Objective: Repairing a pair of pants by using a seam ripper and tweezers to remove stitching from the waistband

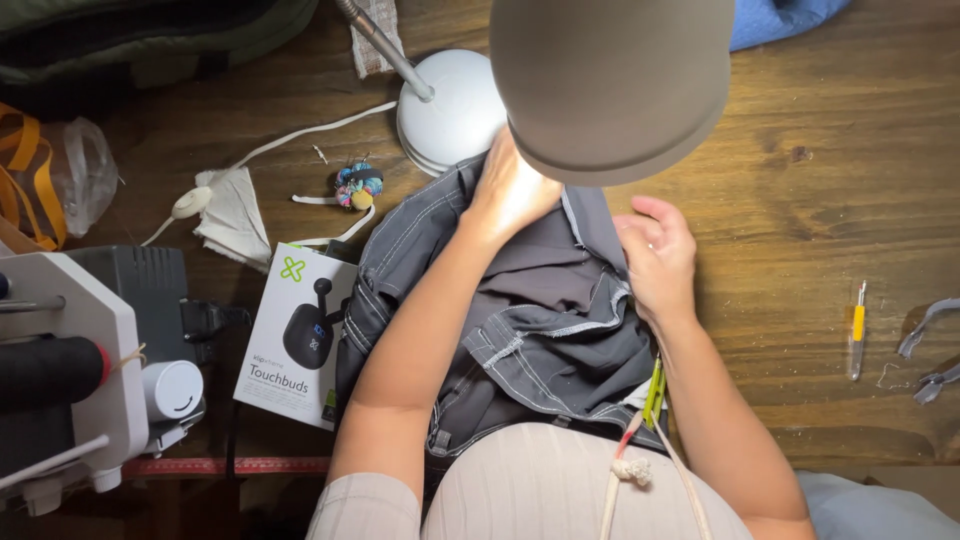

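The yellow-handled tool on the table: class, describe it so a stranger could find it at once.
Start at the wooden table, right of the dark grey garment under both hands. The yellow-handled tool lies alone, upright in the picture. Unlike the grey pieces beside it, it is slim and straight.

Only 1 package can be seen: a flat white rectangular box (pixel 295 335) laid on the wooden table (pixel 820 230), just left of the grey garment (pixel 540 330) and touching its edge. A green cross mark and a dark earbud-case picture are printed on it.

home sewing corner; sewing machine (pixel 70 370); desk lamp (pixel 610 80); seam ripper (pixel 857 330); wooden table (pixel 830 200)
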